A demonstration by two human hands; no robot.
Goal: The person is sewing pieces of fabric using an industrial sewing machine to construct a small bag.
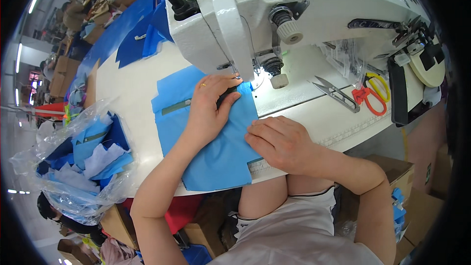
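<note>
Touching one blue cloth [218,164], left hand [210,104] and right hand [282,142] bend fingers, grip unclear.

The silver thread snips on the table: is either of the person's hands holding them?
No, the silver thread snips lie on the white table, while the left hand and right hand both touch light blue fabric.

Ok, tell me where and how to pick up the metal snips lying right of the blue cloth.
Grip the metal snips by the rounded rear end, probably best with the right hand coming from the near right side. They lie flat, pointed blades parted and aimed left and away from the person, so that end avoids the tips.
</note>
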